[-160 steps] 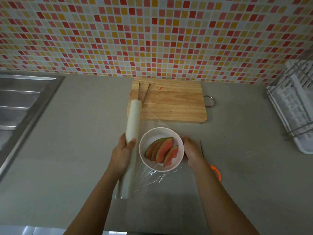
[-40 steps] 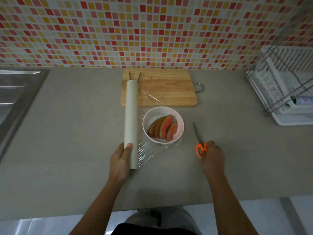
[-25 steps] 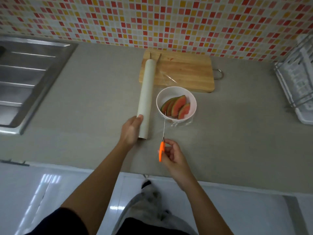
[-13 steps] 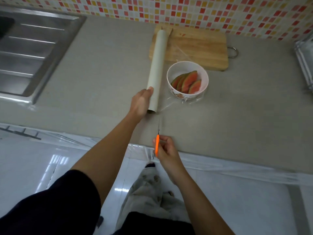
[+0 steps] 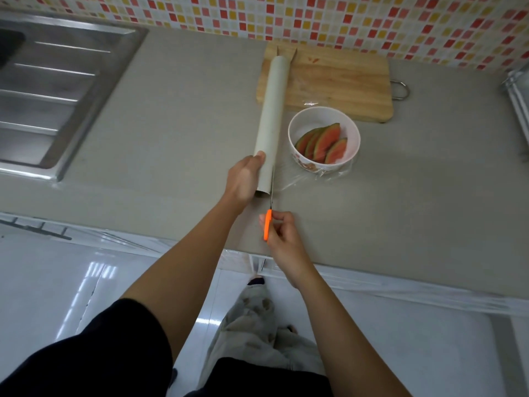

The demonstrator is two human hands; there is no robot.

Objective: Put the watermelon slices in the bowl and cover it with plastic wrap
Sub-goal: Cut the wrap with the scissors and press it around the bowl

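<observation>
A white bowl (image 5: 353, 133) holds several watermelon slices (image 5: 322, 144) and stands on a sheet of clear plastic wrap (image 5: 312, 177) pulled from the roll. The long white plastic wrap roll (image 5: 272, 118) lies on the counter left of the bowl, its far end on the cutting board. My left hand (image 5: 243, 180) grips the roll's near end. My right hand (image 5: 282, 232) holds orange-handled scissors (image 5: 268, 222), whose thin blades point away from me along the roll's right side, at the near edge of the wrap.
A wooden cutting board (image 5: 340, 84) lies behind the bowl against the tiled wall. A steel sink (image 5: 54, 90) fills the left. A dish rack (image 5: 518, 101) shows at the right edge. The counter's front edge (image 5: 372, 270) runs just under my right wrist.
My right hand picked up the scissors from the counter right of the bowl and brought them in front of the roll. In the last half second the blades moved forward to the roll's near end.
</observation>
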